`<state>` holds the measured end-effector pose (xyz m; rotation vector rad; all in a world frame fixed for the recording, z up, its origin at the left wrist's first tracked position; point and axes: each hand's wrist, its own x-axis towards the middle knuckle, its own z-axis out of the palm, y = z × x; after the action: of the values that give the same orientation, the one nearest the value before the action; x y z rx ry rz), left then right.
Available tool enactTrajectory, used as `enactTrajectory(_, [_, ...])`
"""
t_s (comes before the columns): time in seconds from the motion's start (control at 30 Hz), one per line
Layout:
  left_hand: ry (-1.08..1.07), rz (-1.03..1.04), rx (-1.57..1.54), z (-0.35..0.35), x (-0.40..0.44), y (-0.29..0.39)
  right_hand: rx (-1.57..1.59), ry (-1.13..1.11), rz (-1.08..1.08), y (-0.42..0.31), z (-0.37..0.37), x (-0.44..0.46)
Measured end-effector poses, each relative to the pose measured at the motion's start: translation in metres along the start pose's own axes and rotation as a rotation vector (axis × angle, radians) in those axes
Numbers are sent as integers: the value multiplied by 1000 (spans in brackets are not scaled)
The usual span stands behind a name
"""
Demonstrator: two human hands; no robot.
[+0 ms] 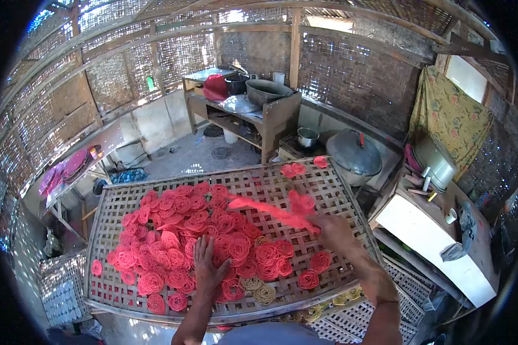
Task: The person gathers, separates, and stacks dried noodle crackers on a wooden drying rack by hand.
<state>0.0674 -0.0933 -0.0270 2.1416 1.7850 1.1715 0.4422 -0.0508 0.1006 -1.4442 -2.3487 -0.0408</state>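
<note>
A large heap of round red lacy discs [172, 247] covers the left half of a woven lattice tray [259, 178]. My left hand [209, 265] rests on the heap with its fingers spread. Over the right part of the tray, my right hand [332, 233] is closed round the end of a long red strip [270, 210], which is blurred and points left towards the heap. Several red discs lie loose near the right hand, two of them [313, 270] just below it. Pale yellow discs [264, 294] lie at the heap's lower edge.
Behind the tray stands a wooden table [282, 112] with a large pot [267, 91]. A lidded pot [354, 152] sits beyond the tray's right corner. At the right is a white cabinet [431, 241] with a metal pot [434, 161]. More lattice trays lie below.
</note>
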Motion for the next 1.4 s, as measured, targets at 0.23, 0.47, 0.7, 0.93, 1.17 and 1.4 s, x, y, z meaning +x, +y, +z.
enactTrajectory(0.23, [161, -11, -409, -21, 28, 72, 583, -304, 155, -37, -40, 23])
enactTrajectory(0.47, [-231, 211, -388, 11, 17, 47, 737, 37, 207, 1, 61, 16])
enactTrajectory(0.7, [-294, 124, -431, 23, 2, 33, 1355, 592, 564, 43, 78, -10])
enactTrajectory(0.93, [-311, 310, -169, -8, 48, 59, 1682, 726, 622, -25, 75, -7])
enactTrajectory(1.17, [-224, -607, -997, -22, 46, 138, 1610, 646, 382, -105, 101, 12])
enactTrajectory(1.4, [146, -663, -1276, 16, 22, 127, 1589, 757, 395, -138, 104, 10])
